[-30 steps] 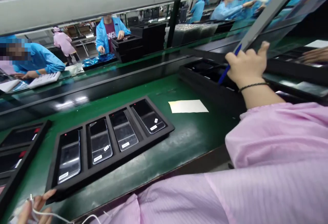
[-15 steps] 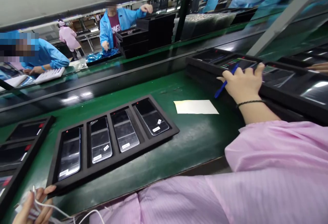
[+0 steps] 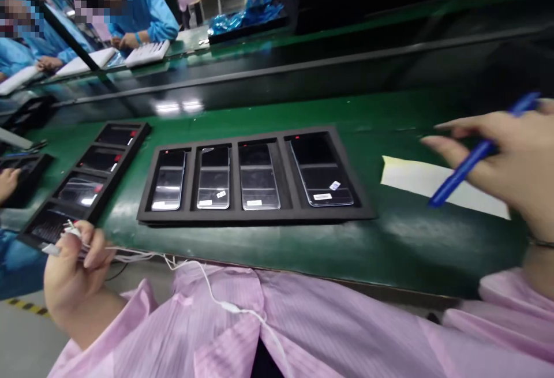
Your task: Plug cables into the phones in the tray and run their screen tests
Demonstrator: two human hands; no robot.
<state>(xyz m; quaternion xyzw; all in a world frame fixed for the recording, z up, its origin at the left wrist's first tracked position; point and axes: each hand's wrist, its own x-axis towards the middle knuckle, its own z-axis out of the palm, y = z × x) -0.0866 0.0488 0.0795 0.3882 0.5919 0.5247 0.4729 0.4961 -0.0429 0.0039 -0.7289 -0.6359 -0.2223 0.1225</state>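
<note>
My left hand (image 3: 80, 265) is closed around a bunched white earphone cable (image 3: 231, 307), a metal plug poking out above its fingers. The cable trails across the front of my pink smock. A black foam tray (image 3: 255, 216) lies in front of me with a phone (image 3: 318, 170) in each of its slots, screens up, several bearing small white labels. To its right, my right hand (image 3: 497, 158) hovers with a blue pen (image 3: 463, 173) held slantwise among its fingers, thumb and forefinger stretched out. A pale paper slip (image 3: 402, 174) lies beneath the pen, partly hidden.
A second black tray (image 3: 113, 175) of phones stands at the left, tilted to the bench edge. A co-worker's hand (image 3: 7, 184) is at the far left. Behind the raised rail (image 3: 277, 69), people in blue sit by white trays (image 3: 147, 53) and blue film (image 3: 242, 20).
My view has swung left. My right hand has come away from the trays of phones at the right, with the pen still in it. My left hand has moved off the tray's corner, still holding the cable.
</note>
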